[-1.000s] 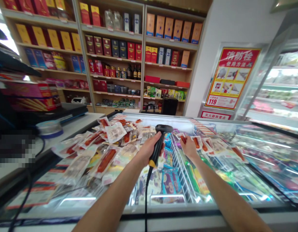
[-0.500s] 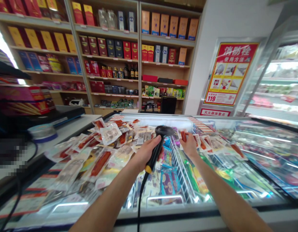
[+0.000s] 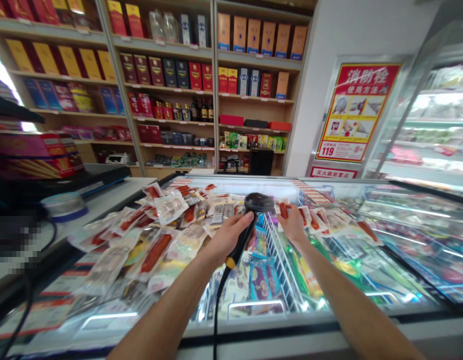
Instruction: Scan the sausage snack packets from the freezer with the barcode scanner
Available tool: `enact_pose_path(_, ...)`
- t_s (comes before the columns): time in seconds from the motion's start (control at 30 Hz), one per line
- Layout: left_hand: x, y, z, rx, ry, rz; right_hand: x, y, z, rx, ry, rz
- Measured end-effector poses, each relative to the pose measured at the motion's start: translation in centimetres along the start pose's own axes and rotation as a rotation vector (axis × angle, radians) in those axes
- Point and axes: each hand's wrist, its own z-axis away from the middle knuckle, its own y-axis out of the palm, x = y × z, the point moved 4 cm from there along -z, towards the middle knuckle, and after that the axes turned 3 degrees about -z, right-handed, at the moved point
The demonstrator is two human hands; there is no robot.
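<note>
My left hand (image 3: 231, 235) is wrapped round the handle of a black barcode scanner (image 3: 258, 202), whose head points away to the right and whose cable hangs down towards me. With the fingers of my right hand (image 3: 292, 225) I grip a clear packet of reddish sausage (image 3: 283, 209), just right of the scanner head. On the freezer's glass top, a heap of vacuum-packed snacks (image 3: 154, 252) spreads left of my left hand. A short row of similar packets (image 3: 321, 220) lies right of my right hand.
Under the glass, a white wire divider (image 3: 278, 260) separates blue ice-cream packs (image 3: 264, 280) from green ones. A counter (image 3: 104, 202) with a tape roll (image 3: 64, 206) stands at left. Behind are shelves of boxed bottles (image 3: 164, 90) and a red fire-hydrant poster (image 3: 359, 112).
The scanner head has shifted slightly to the right, towards the packet in my right hand. My right hand stays nearly in place; the view has moved a little.
</note>
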Motion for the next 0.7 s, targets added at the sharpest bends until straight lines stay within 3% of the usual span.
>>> enact_pose_path(0.47,0.1,0.2,0.0,0.026,-0.016,0.006,0.3,-0.1,0.0,0.042,0.019,0.043)
enact_pose_path(0.7,-0.4,-1.2,-0.3,-0.067,-0.022,0.075,-0.5,-1.2,0.2,0.126,-0.057,0.42)
